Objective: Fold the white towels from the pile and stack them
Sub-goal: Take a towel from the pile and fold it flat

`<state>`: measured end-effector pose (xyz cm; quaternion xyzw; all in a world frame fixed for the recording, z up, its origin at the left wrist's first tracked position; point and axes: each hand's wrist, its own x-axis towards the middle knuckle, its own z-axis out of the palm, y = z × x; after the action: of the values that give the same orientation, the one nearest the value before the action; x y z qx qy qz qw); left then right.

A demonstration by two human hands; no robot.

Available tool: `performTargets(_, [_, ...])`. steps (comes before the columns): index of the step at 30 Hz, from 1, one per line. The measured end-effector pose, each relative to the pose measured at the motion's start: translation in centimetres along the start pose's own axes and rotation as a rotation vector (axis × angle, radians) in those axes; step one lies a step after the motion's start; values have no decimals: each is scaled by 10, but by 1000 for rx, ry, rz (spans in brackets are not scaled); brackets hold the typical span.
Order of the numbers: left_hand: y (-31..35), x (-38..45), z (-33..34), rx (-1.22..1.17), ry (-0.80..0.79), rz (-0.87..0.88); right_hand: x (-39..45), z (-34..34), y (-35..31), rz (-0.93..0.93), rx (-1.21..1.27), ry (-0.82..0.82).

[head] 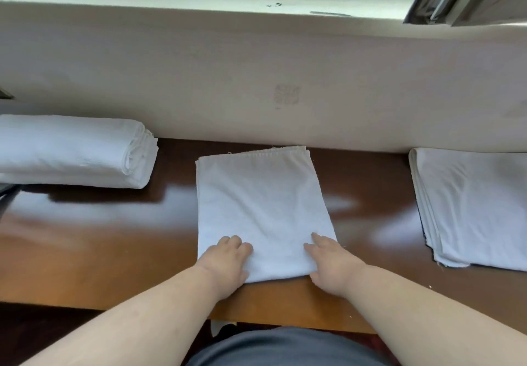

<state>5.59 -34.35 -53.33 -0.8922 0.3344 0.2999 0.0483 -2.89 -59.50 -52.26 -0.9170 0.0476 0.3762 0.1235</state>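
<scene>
Nothing legible is showing anywhere: only a faint, blurred square mark is sitting on the wall [256,80], up beyond both hands' grip

A glossy brown table [94,231] bears a folded towel [263,209], a stack [71,152] and a pile [473,209].

White cloth towel [262,209], matt; wooden table [114,237], glossy.
</scene>
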Motion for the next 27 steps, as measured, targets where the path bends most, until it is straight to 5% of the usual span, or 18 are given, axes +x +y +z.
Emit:
performTargets(16, [-36,-41,18,107,21,-332,-8,2,-7,42,-321,111])
performTargets(25, [-62,-45,-8,65,49,-267,-10,-10,4,-29,-225,73])
performTargets(27, [-71,-49,-16,50,-70,-176,-13,-15,9,-54,-173,-42])
